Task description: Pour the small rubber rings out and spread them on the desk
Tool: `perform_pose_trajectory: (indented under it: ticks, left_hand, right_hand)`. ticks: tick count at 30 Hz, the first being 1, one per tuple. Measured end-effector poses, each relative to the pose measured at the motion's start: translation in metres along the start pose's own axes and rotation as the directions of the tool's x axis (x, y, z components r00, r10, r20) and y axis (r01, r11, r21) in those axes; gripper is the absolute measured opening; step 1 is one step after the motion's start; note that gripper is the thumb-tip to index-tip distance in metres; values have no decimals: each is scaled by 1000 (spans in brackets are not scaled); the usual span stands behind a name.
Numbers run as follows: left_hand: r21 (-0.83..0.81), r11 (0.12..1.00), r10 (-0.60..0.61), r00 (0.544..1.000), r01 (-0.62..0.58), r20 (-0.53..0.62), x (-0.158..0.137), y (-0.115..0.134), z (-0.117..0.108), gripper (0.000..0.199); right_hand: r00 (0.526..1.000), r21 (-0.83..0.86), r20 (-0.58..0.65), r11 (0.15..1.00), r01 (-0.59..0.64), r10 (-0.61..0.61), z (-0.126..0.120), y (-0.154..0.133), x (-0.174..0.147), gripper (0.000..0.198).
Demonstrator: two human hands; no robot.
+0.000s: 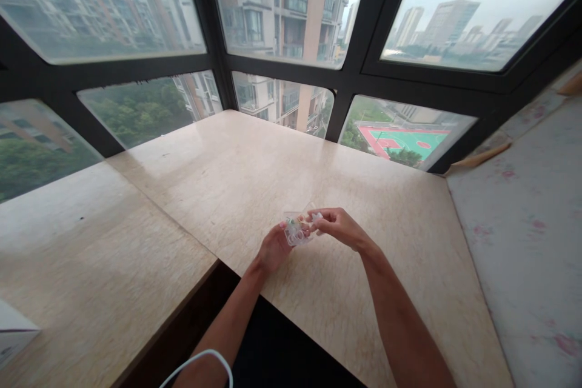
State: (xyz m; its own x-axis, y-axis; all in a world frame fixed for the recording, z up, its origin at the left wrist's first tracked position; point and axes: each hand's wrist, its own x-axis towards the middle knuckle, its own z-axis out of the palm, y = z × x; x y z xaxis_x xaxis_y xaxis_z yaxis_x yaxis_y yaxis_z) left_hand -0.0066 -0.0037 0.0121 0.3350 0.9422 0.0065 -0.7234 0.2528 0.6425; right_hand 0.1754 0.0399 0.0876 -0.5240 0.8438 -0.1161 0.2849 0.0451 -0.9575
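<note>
- Holding a clear bag (297,229) between both hands, above the ledge (318,182), roughly centre of view.
- Left hand (274,247): fingers curled up around the bag's left and lower edge, gripping it from below.
- Right hand (339,225): fingertips pinched on the bag's upper right edge, wrist angled in from the right.
- Bag contents: small pale loops plus a few coloured bits; too small to tell what they are.
- Hands close together, the bag the only thing between them; whether the bag touches the ledge, cannot tell.
- White cable (200,362) curves near the left forearm, at the bottom edge.
- White box corner (13,336) far left of the left hand, well apart.
- Floral cushion (531,236) to the right of the right arm.
- Windows (291,24) beyond the hands, past the ledge.
</note>
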Motion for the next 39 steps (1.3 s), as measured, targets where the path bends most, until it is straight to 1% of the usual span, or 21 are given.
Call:
perform_pose_trajectory:
  ticks: [3, 6, 8, 11, 13, 14, 16, 17, 18, 19, 20, 22, 23, 24, 25, 27, 29, 32, 35, 37, 39]
  left_hand:
    - [-84, 995, -49, 999, 50, 13, -1, 2, 2, 45]
    - [-137, 989, -61, 998, 59, -9, -2, 4, 4, 48]
    - [-159, 987, -35, 998, 26, -55, -2, 11, 2, 47]
    - [-132, 986, 79, 981, -104, -178, 2, 34, -11, 46]
    - [-15, 976, 204, 931, -219, -302, 7, 58, -25, 47]
    - [92, 962, 274, 891, -258, -362, 11, 72, -32, 48]
    - [402, 882, 420, 794, -244, -439, 18, 97, -45, 51]
    - [588, 789, 495, 750, -177, -439, 22, 108, -50, 53]
    - [749, 659, 540, 733, -62, -414, 25, 117, -54, 55]
    - [873, 484, 574, 730, 61, -369, 28, 123, -57, 56]
    - [943, 280, 583, 749, 180, -316, 30, 127, -58, 55]
    - [936, -106, 534, 813, 336, -231, 32, 130, -59, 48]
    - [896, -245, 499, 841, 369, -210, 33, 130, -59, 44]
    - [860, -334, 474, 857, 386, -201, 32, 129, -59, 41]
    - [837, -379, 465, 863, 396, -198, 32, 129, -58, 39]
    - [833, -370, 502, 843, 411, -194, 30, 129, -58, 42]
    - [870, -281, 564, 803, 405, -191, 27, 132, -58, 50]
    - [932, -41, 644, 723, 361, -252, 19, 135, -57, 64]
    - [937, 212, 682, 645, 278, -346, 10, 133, -56, 66]
    - [919, 339, 682, 620, 203, -388, 5, 128, -55, 65]
    - [885, 448, 659, 622, 127, -423, 1, 120, -54, 65]
  right_hand:
    - [1000, 151, 4, 988, -15, 14, -7, 2, -1, 35]
    - [998, 224, -55, 974, -14, 27, -12, 3, -2, 42]
    - [990, 219, -129, 975, -24, 53, -16, 5, -2, 50]
    - [963, 176, -253, 983, -44, 88, -23, 12, -1, 65]
    - [951, 155, -295, 987, -51, 95, -27, 18, 0, 70]
    - [949, 150, -300, 987, -52, 96, -28, 20, 0, 72]
    - [952, 152, -289, 987, -54, 97, -29, 23, 1, 73]
    - [955, 155, -281, 986, -55, 98, -29, 24, 2, 74]
    - [957, 158, -272, 986, -56, 98, -28, 25, 2, 75]
    - [960, 158, -263, 986, -57, 98, -27, 26, 3, 77]
    - [963, 154, -252, 986, -58, 96, -25, 26, 3, 79]
    - [969, 138, -230, 989, -56, 87, -22, 28, 4, 83]
    - [972, 128, -219, 990, -56, 83, -20, 30, 4, 85]
    - [975, 120, -207, 991, -55, 79, -20, 31, 4, 86]
    - [978, 114, -196, 992, -55, 77, -19, 32, 4, 87]
    - [981, 110, -177, 992, -56, 75, -20, 35, 3, 90]
    - [983, 108, -167, 992, -60, 77, -22, 38, 2, 93]
    - [982, 99, -172, 993, -67, 83, -23, 40, 2, 94]
    - [981, 87, -176, 994, -70, 85, -23, 41, 2, 95]
    - [981, 79, -174, 994, -72, 84, -23, 42, 2, 95]
    - [981, 72, -172, 994, -77, 89, -22, 42, 1, 94]
